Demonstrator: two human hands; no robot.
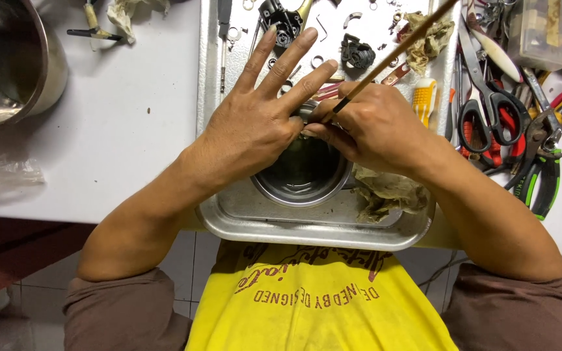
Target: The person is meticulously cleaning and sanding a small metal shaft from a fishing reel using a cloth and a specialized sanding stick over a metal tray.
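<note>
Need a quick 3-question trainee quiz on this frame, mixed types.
1. True or false: the left hand has its fingers spread over the metal tray.
2. What does the right hand hold? A) scissors B) thin brush C) pliers
3. Fill in: a crumpled ____ lies in the tray beside the small round metal bowl.

Key: 1 true. 2 B, the thin brush; the scissors lie untouched. 3 rag.
</note>
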